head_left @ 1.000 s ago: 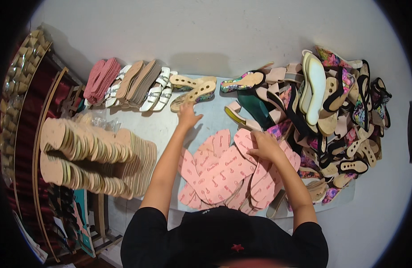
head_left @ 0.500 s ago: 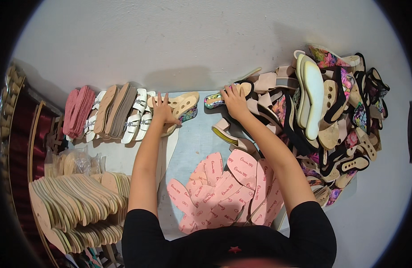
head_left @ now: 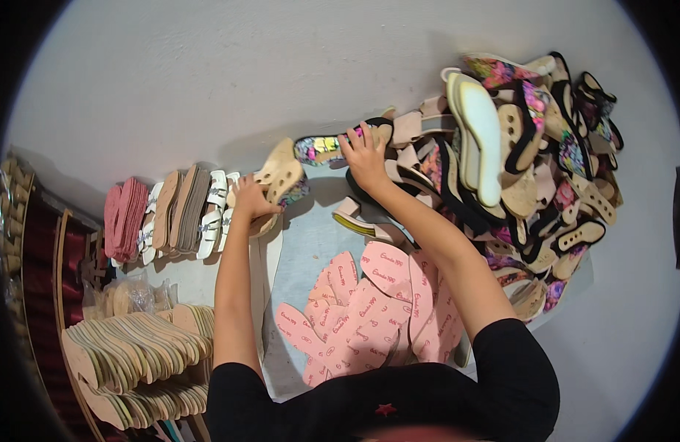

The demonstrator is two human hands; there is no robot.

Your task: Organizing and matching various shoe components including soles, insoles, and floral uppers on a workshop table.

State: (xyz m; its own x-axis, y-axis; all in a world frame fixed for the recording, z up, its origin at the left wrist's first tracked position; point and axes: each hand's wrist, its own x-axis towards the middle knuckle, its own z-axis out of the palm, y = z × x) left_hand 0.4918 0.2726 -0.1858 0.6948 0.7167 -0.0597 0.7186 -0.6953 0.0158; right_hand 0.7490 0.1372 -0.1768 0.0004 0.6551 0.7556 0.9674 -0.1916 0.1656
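My left hand [head_left: 253, 197] is curled over a beige wedge sole [head_left: 282, 166] with round holes and a floral-covered heel, at the right end of a row of sandals. The sole stands tilted against the wall. Across from it, my right hand [head_left: 365, 156] grips a black-edged wedge [head_left: 319, 149] with shiny multicoloured floral covering. Its tip lies close to the beige sole, and its far end runs under my fingers. Beneath my left hand, another beige sole is partly hidden. White strapped sandals [head_left: 212, 214] stand just left of that hand.
A tall heap of floral wedges [head_left: 535, 110] and straps lies at the right, with white soles [head_left: 478, 125] on top. Pink printed insoles [head_left: 369, 309] cover the near middle. Pink soles [head_left: 124, 217] end the row at left, above stacked beige insoles [head_left: 137, 350].
The view has turned and shifted. My right hand has drawn the floral wedge left, nearer the beige sole. In my left hand, the beige sole is now tilted more upright.
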